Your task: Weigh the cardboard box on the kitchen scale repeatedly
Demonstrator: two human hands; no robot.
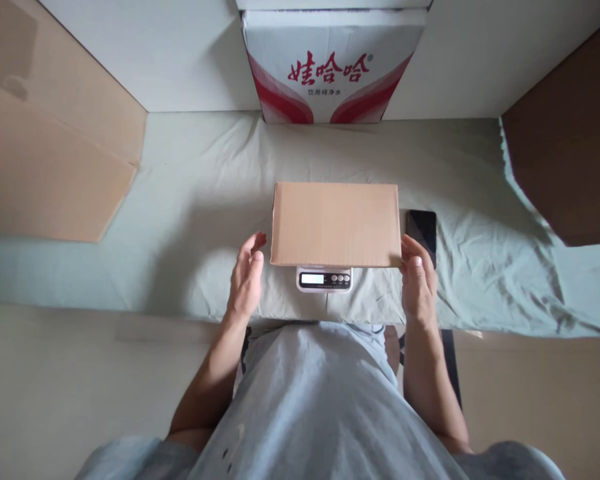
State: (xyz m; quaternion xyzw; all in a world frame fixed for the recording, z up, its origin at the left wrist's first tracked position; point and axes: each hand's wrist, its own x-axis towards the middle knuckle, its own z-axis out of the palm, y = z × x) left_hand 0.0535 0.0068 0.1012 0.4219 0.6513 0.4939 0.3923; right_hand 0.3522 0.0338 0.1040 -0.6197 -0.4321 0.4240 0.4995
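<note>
A plain brown cardboard box [335, 224] lies flat on a small white digital scale [325, 279], whose display and buttons show under the box's near edge. My left hand [247, 279] hovers just left of the box, fingers apart, a small gap from it. My right hand [418, 280] is at the box's near right corner, its thumb touching the edge, fingers loosely spread.
A black phone [422, 230] lies right of the box on the pale green cloth [190, 220]. A red-and-white printed carton [333, 63] stands at the back. Flat brown cardboard [45, 160] leans at left; a darker cardboard sheet [570, 153] stands at right.
</note>
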